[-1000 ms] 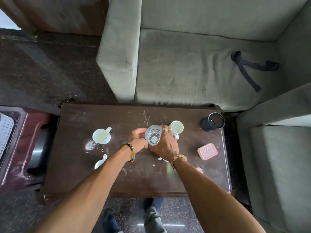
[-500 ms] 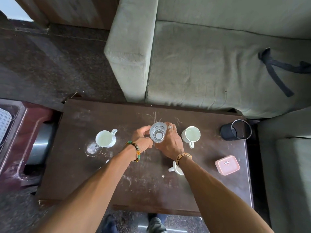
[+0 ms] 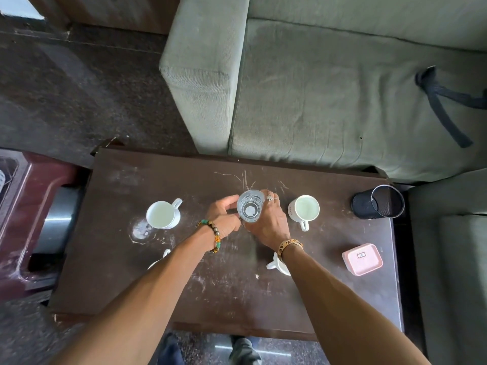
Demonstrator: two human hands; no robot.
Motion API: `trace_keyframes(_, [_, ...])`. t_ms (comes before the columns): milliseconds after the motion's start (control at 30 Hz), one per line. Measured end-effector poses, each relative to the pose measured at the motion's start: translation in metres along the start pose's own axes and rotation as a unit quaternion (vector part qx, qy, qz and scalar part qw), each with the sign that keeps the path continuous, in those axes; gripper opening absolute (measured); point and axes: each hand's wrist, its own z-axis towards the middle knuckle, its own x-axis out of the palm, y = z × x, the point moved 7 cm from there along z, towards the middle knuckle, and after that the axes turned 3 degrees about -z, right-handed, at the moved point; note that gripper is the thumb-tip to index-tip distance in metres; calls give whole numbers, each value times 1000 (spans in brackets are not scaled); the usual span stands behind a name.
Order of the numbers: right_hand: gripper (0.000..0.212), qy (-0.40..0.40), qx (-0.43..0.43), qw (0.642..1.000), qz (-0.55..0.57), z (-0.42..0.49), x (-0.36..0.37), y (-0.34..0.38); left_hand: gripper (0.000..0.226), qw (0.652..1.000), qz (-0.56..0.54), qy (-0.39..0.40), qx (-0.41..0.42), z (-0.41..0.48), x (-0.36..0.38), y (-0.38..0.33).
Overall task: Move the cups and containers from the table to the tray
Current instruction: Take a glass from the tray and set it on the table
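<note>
Head view: glass (image 3: 250, 209) upright at mid-table (image 3: 184, 180), between left mug (image 3: 163, 214) and right mug (image 3: 305, 209).
Right hand (image 3: 267, 223): fingers wrapped round the glass.
Left hand (image 3: 224, 219): curled fingers grip its left side.

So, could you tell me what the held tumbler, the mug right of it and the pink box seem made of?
Tumbler: clear glass, its base shows through. Mug: glossy white, probably glazed ceramic. Pink box: matte, rounded moulded corners, likely plastic.
</note>
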Motion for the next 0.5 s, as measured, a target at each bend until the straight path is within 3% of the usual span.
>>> trace_keyframes(200, [116, 69, -14, 995, -67, -5, 0, 7, 81, 999, 41, 2, 1, -10, -7, -8])
trace_keyframes(300, [131, 53, -29, 996, -68, -23, -22, 25, 71, 999, 49, -2, 8, -28, -19, -19])
trace_keyframes(500, [122, -3, -95, 995, -41, -65, -96, 109, 60, 999, 18, -37, 25, -87, -75, -68])
